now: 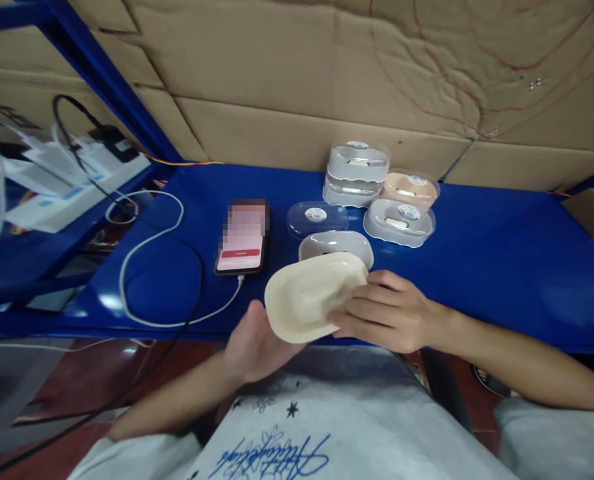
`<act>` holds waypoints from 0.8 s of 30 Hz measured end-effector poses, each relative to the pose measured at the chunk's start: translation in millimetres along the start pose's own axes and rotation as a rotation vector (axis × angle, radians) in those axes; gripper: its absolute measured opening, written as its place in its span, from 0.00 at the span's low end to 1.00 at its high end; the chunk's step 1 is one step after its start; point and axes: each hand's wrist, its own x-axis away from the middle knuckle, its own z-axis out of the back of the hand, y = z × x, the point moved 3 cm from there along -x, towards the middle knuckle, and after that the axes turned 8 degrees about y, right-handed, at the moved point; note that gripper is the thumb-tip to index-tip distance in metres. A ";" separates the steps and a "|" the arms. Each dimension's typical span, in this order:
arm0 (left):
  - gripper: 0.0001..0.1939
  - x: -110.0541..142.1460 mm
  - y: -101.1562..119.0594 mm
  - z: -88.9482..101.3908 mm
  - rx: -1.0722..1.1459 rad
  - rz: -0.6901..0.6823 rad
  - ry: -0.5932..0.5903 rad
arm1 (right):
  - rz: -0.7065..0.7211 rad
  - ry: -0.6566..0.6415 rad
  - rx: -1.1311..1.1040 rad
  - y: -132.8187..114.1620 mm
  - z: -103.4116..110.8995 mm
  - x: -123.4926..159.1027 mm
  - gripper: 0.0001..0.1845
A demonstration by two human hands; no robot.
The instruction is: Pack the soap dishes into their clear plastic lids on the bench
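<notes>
A cream oval soap dish is held tilted above the front edge of the blue table, its hollow facing me. My right hand grips its right end, fingers over the rim and inside. My left hand is at its lower left, slightly blurred. The left thumb stands up apart from the rim, and the other fingers are hidden behind the dish. Just behind sits a grey-white oval dish, partly covered by the cream one. A clear lid with a round sticker lies beyond it.
Lidded dishes stand at the back: a grey stack, a peach one and a grey one. A phone lies left, on a white cable. A power strip is far left. Cardboard lines the back.
</notes>
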 end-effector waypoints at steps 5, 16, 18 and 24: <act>0.26 -5.0 9.8 3.0 0.078 -0.145 0.152 | -0.238 0.080 -0.064 27.6 3.8 13.2 0.26; 0.22 -0.6 47.9 5.8 0.122 -0.542 0.494 | -0.473 -0.060 -0.034 50.2 -18.1 28.8 0.14; 0.21 -3.1 42.6 7.0 0.143 -0.480 0.502 | -0.588 0.120 -0.001 51.5 -4.8 26.8 0.14; 0.25 -10.4 20.6 8.2 0.183 -0.208 0.413 | -0.462 0.145 0.046 38.3 9.4 19.1 0.24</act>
